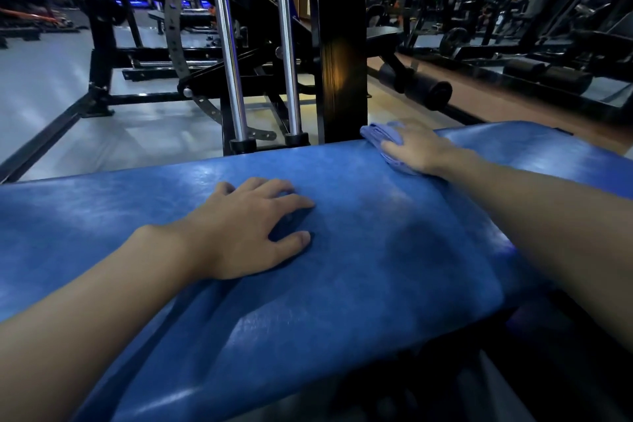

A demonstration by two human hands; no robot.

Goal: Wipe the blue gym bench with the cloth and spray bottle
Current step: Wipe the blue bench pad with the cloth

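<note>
The blue bench (342,267) fills the lower half of the frame. Its padded vinyl top runs from the left edge to the right edge, and the gloss shows pale streaks of reflected light.

The left hand (246,226) lies palm-down on the padding just left of centre. It is released, with the fingers spread and the fingertips touching the surface, and it grasps nothing.

The right hand (418,151) is in the upper right of centre, at the far edge of the bench. It lies palm-down on a folded lavender-blue cloth (378,134) and presses it against the vinyl. This part of the frame is blurred, but the fingers look stretched over the cloth rather than curled round it. The bunched end of the cloth sticks out past the fingertips toward the upper left.

Behind the bench, at centre top, two chrome guide rods (227,44) rise beside a black upright post (340,44). Right of the post are black foam roller pads (424,87) on a machine frame. A pale grey floor (51,96) spreads across the upper left, and dim gym machines stand along the top of the frame.
</note>
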